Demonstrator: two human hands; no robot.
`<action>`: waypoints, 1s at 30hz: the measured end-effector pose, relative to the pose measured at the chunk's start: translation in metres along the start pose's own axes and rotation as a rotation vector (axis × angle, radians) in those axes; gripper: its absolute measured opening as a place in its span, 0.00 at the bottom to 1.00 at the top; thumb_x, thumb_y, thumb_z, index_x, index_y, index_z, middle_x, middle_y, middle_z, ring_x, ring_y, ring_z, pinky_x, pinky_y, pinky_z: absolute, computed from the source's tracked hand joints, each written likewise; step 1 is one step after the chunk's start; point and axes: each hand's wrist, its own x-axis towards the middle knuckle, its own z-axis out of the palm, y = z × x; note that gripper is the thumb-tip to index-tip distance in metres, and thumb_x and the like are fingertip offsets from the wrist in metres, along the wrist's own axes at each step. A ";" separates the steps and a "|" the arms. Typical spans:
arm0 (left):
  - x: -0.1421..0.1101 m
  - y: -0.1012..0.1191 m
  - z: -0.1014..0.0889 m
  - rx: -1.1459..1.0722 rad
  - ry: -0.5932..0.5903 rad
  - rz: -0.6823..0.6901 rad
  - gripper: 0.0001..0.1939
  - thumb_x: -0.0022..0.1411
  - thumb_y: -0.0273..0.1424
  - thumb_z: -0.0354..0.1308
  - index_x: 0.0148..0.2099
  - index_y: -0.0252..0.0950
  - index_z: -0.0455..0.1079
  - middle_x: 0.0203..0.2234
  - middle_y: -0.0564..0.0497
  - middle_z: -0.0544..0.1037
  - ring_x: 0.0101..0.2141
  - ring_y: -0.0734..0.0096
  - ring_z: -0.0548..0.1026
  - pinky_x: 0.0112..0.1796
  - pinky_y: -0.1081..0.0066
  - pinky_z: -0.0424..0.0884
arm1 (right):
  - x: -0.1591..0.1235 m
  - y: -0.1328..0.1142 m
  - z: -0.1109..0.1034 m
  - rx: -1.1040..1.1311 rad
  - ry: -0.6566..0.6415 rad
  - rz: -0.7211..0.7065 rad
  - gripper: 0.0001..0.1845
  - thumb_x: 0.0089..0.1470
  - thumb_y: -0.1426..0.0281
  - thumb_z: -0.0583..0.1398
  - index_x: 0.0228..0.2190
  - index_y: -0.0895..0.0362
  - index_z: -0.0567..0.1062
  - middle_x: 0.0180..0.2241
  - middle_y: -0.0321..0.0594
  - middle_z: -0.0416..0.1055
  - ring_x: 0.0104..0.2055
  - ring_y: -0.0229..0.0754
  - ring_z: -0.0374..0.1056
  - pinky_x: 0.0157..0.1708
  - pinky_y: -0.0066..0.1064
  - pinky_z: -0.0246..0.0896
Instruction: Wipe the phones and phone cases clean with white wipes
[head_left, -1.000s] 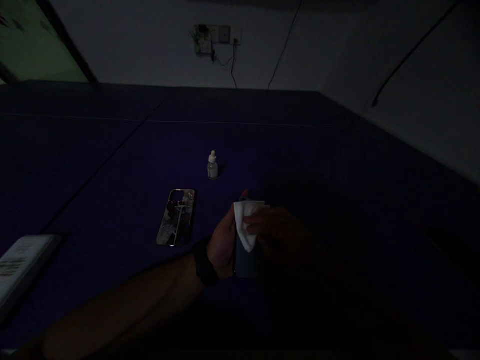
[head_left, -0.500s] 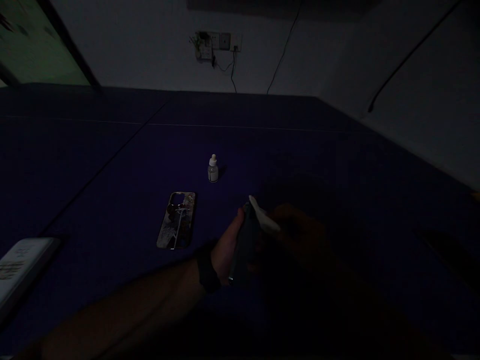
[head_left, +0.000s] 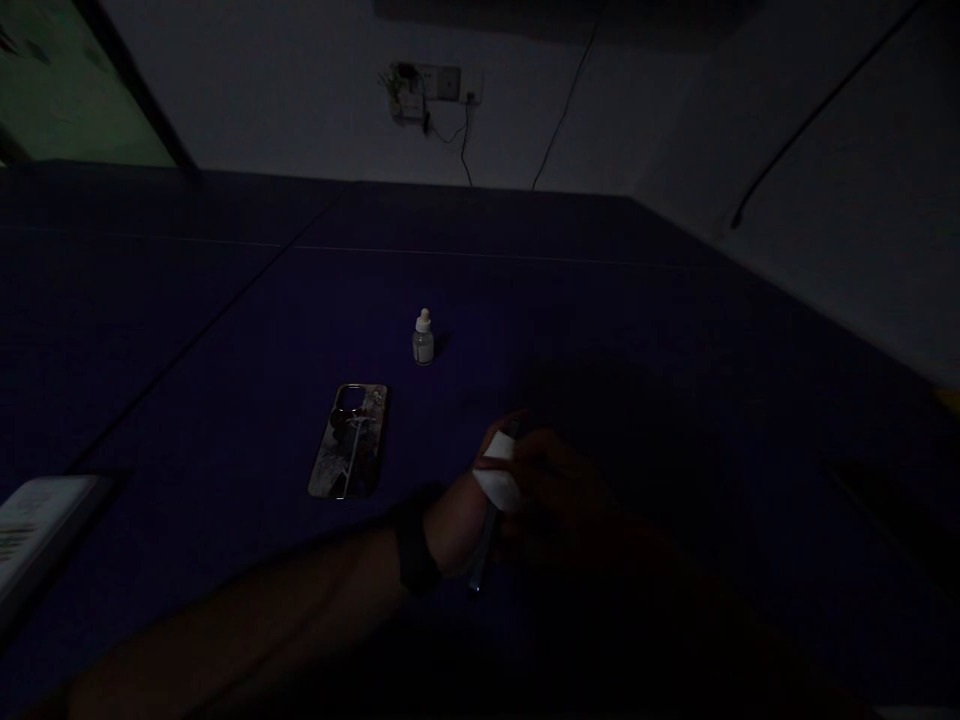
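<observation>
A dark phone (head_left: 484, 553) is gripped in my left hand (head_left: 457, 520), tilted so that its narrow edge shows. My right hand (head_left: 559, 475) is closed on a white wipe (head_left: 499, 490) and presses it against the phone's left side, by my left thumb. Deep shadow hides much of my right hand and most of the phone. To the left, a patterned phone case (head_left: 350, 442) with a camera cutout lies flat. Behind it a small dropper bottle (head_left: 424, 340) with a white cap stands upright.
A white box or packet (head_left: 45, 530) lies at the left edge on the dark blue surface (head_left: 247, 420). Sockets with plugs and cords (head_left: 442, 85) are on the back wall. A dark flat object, hard to make out, lies far right.
The wipe has moved from the phone's upper end down and left to its side edge. My left hand has turned the phone, so its broad face no longer shows.
</observation>
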 end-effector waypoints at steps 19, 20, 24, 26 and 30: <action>-0.002 0.008 0.000 0.128 -0.020 -0.115 0.37 0.57 0.65 0.56 0.58 0.45 0.62 0.24 0.60 0.63 0.17 0.78 0.60 0.15 0.79 0.58 | -0.004 0.013 -0.005 -0.111 0.146 0.046 0.14 0.63 0.72 0.53 0.46 0.54 0.76 0.34 0.41 0.78 0.35 0.44 0.76 0.36 0.33 0.73; -0.003 0.008 0.001 0.141 -0.015 -0.128 0.37 0.58 0.65 0.54 0.57 0.44 0.62 0.23 0.60 0.62 0.16 0.79 0.60 0.15 0.80 0.58 | -0.004 0.014 -0.004 -0.133 0.149 0.092 0.15 0.64 0.72 0.53 0.46 0.54 0.76 0.35 0.42 0.79 0.36 0.44 0.76 0.37 0.34 0.73; -0.002 0.009 0.000 0.098 0.026 -0.179 0.34 0.60 0.62 0.55 0.54 0.40 0.65 0.23 0.59 0.63 0.17 0.79 0.61 0.16 0.80 0.58 | -0.006 0.013 0.003 -0.071 0.041 0.069 0.19 0.64 0.71 0.52 0.53 0.56 0.75 0.35 0.42 0.80 0.36 0.44 0.76 0.37 0.35 0.72; 0.000 0.009 0.000 0.076 0.003 -0.131 0.35 0.56 0.56 0.62 0.58 0.42 0.64 0.25 0.58 0.65 0.18 0.79 0.62 0.16 0.80 0.58 | -0.007 0.011 0.003 -0.041 0.005 -0.024 0.19 0.64 0.69 0.52 0.52 0.56 0.75 0.32 0.40 0.79 0.31 0.43 0.75 0.34 0.35 0.71; -0.003 0.012 0.005 0.094 -0.047 -0.047 0.41 0.56 0.54 0.64 0.67 0.50 0.55 0.25 0.60 0.65 0.17 0.80 0.61 0.15 0.81 0.56 | -0.007 0.012 -0.007 -0.020 0.049 -0.010 0.16 0.63 0.69 0.52 0.41 0.52 0.79 0.26 0.37 0.78 0.27 0.41 0.73 0.29 0.33 0.68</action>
